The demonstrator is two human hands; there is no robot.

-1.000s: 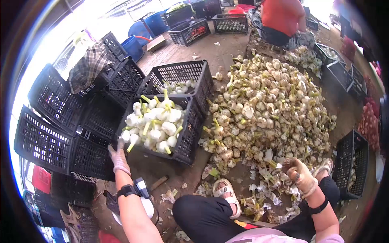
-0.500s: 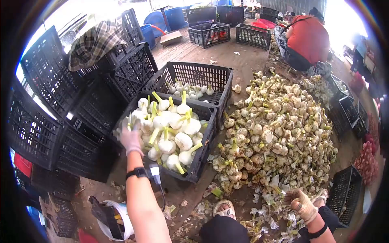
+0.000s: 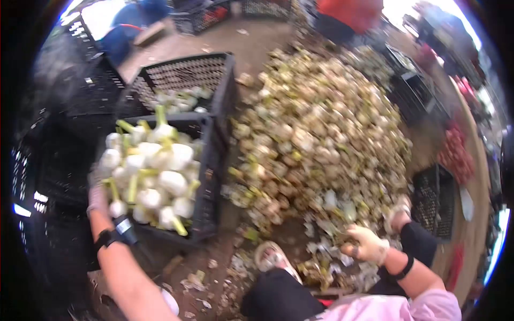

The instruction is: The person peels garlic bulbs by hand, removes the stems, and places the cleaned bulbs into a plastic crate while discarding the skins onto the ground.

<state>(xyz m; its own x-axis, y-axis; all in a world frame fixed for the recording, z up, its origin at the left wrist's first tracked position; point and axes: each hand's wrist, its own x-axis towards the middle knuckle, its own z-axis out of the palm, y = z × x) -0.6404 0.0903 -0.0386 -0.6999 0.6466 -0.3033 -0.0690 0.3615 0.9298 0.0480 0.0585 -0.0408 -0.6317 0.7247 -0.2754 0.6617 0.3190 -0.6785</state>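
Note:
My left hand point(image 3: 98, 195), in a pale glove and smeared by motion, is at the left side of a black plastic crate point(image 3: 206, 182) heaped with cleaned white garlic bulbs point(image 3: 173, 183). Its fingers are too blurred to read. Close to that wrist is a small dark and pale device point(image 3: 126, 229). My right hand point(image 3: 367, 245), in a whitish glove, is low in front of a big pile of unpeeled garlic point(image 3: 321, 139). Its fingers are curled, and anything inside them is hidden. Loose garlic skins point(image 3: 326, 251) lie around it.
Behind the full crate stands another black crate point(image 3: 184, 69) with some garlic bulbs. Dark stacked crates point(image 3: 53, 160) fill the left. On the right are a black crate point(image 3: 433, 200) and red mesh bags point(image 3: 458, 152). A person in an orange top point(image 3: 350, 13) is at the back.
The view has swung right and down, so crates and pile appear further left. My left hand has gone from over the bulbs to the crate's left side. My right hand appears higher and further left.

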